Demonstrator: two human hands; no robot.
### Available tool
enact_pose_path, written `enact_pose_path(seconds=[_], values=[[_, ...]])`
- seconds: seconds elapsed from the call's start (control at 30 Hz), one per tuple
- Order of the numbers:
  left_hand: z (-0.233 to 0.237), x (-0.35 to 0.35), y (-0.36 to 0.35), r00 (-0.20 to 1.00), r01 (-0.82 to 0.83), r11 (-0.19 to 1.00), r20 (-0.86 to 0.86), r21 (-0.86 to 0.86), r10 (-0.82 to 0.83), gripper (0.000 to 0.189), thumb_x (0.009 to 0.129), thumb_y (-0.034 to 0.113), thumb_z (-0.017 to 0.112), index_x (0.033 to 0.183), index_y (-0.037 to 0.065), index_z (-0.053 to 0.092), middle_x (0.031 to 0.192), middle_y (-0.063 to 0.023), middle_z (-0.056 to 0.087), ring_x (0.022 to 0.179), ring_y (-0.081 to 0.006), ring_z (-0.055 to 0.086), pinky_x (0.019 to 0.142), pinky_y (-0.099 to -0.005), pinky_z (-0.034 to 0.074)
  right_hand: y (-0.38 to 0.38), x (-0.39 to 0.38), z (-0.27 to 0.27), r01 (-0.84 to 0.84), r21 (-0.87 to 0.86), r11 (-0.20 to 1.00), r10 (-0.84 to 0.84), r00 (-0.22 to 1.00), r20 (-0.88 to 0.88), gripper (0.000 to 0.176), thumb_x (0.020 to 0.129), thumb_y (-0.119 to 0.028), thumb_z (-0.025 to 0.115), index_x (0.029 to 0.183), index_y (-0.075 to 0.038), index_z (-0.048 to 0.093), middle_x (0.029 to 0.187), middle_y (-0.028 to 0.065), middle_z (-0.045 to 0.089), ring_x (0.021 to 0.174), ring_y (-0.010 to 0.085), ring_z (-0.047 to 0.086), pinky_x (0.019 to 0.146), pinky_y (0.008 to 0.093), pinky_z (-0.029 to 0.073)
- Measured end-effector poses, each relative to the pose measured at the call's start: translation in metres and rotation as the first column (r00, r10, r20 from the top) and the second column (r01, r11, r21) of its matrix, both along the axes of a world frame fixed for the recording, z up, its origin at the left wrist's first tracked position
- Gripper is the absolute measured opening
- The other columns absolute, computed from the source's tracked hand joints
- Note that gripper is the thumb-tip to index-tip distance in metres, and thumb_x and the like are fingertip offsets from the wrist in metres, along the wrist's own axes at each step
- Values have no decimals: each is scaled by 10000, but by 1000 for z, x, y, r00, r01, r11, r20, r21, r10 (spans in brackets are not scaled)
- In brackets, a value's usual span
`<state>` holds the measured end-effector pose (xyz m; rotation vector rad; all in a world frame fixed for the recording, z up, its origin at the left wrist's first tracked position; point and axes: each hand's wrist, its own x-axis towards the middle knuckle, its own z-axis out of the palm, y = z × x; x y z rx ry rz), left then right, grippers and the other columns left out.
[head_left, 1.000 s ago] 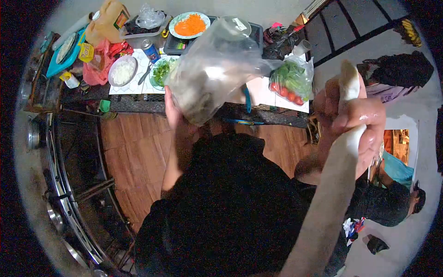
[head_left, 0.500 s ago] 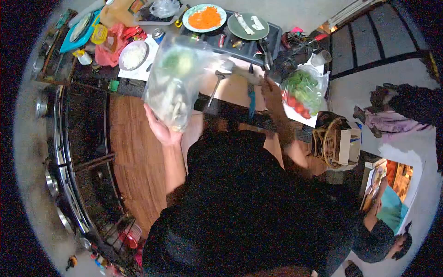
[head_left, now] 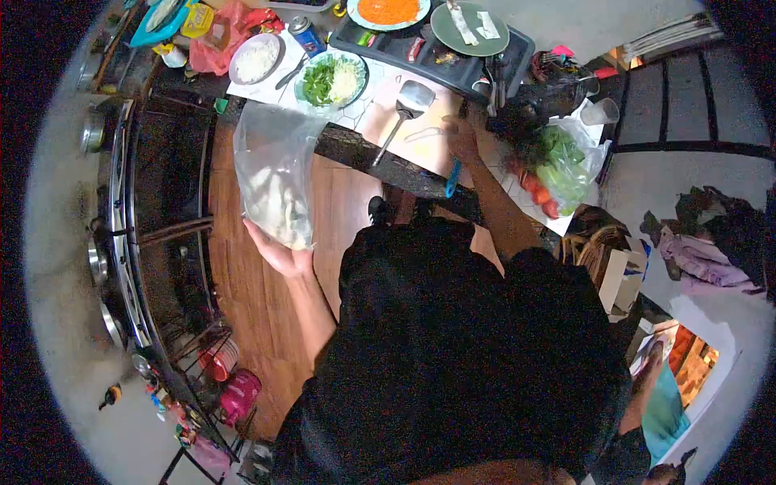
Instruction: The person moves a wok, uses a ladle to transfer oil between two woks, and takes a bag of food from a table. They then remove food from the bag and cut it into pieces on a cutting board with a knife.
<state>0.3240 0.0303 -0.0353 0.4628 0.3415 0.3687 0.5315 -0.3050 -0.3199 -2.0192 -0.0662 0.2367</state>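
Observation:
On the left side, my left hand (head_left: 283,252) is wrapped round the bottom of a clear plastic bag (head_left: 279,174) with whitish pieces in its lower part. The bag's upper part stands up near the counter edge, in front of a plate of chopped greens and white shreds (head_left: 331,79). My right hand (head_left: 462,139) is over the counter, between a metal spatula (head_left: 404,111) and a bag of greens and tomatoes (head_left: 568,158). Its fingers are dark and blurred, so what they hold, if anything, is unclear. A blue handle (head_left: 453,178) lies below that hand at the edge.
Behind are a plate of orange shreds (head_left: 388,10), a green plate (head_left: 470,31), a dark tray (head_left: 380,50), a blue can (head_left: 305,35) and a bowl of white food (head_left: 256,59). A rack (head_left: 182,283) stands left. Another person's arm (head_left: 638,392) shows at lower right.
The view has shifted, with the counter now further up and right. The plastic bag has moved off the plate of greens, which is now uncovered. My left hand still holds the bag.

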Motion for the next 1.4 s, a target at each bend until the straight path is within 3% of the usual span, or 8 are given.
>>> enact_pose_path(seconds=[0.1, 0.3, 0.47, 0.57, 0.7, 0.93, 1.17, 1.4], values=[[-9, -8, 0, 998, 15, 998, 56, -62, -11, 563, 949, 457, 382, 1370, 85, 358, 1348, -110, 460, 1175, -274, 490, 969, -427, 427, 5, -17, 25, 116, -76, 990, -91, 955, 281, 310, 840, -78, 540, 1147, -53, 573, 778, 68, 620, 733, 158, 576, 662, 291, 462], [-2, -5, -19, 1000, -11, 999, -6, 48, 11, 579, 944, 470, 385, 1372, 82, 354, 1358, -117, 447, 1179, -285, 486, 974, -427, 422, -24, -11, -12, 79, 623, 778, 111, 959, -261, 379, 825, -33, 532, 1204, -39, 521, 884, 67, 634, 753, 138, 589, 669, 275, 484], [-2, 1, -33, 1000, -5, 1000, -15, 17, 5, 605, 930, 494, 403, 1370, 80, 354, 1347, -128, 455, 1177, -304, 489, 963, -452, 432, -34, -8, -26, 73, -93, 993, -9, 830, 558, 280, 854, -131, 574, 1124, -54, 578, 889, 77, 638, 689, 130, 579, 602, 262, 480], [0, 8, -42, 994, 106, 994, -25, 38, -105, 594, 931, 485, 413, 1360, 77, 368, 1333, -120, 472, 1147, -305, 518, 955, -453, 443, -20, -17, 110, 109, 513, 852, -69, 993, -97, 284, 878, -110, 575, 1148, -27, 543, 1010, 130, 632, 839, 161, 607, 718, 272, 498], [1, 20, -57, 976, 216, 974, -24, 70, -215, 582, 940, 474, 402, 1356, 70, 355, 1314, -134, 481, 1136, -310, 533, 939, -467, 462, 8, -23, 268, -54, 644, 763, -52, 988, 143, 276, 886, -126, 566, 1126, 7, 535, 1014, 145, 633, 860, 152, 613, 715, 278, 501], [11, 32, -77, 956, 293, 951, -5, 96, -294, 593, 926, 480, 433, 1356, 79, 358, 1320, -129, 478, 1142, -316, 526, 955, -483, 441, 19, -44, 393, -398, 308, 864, 214, 844, 492, 269, 891, -195, 569, 986, 54, 606, 961, 125, 642, 863, 150, 621, 783, 276, 495], [13, 31, -84, 950, 306, 951, 51, 40, -307, 545, 941, 419, 447, 1355, 80, 348, 1305, -127, 483, 1154, -310, 516, 958, -480, 445, 37, -27, 406, -769, 99, 631, 775, 631, -41, 359, 835, -195, 638, 1147, -26, 587, 1059, 95, 621, 942, 149, 578, 836, 292, 480], [26, 27, -90, 963, 261, 961, 44, 88, -265, 540, 950, 381, 445, 1347, 32, 336, 1299, -159, 476, 1166, -305, 503, 971, -468, 435, 78, -27, 402, -840, -303, 451, 891, 408, 197, 391, 737, -45, 694, 1119, -75, 618, 959, 104, 623, 889, 183, 580, 750, 302, 475]])
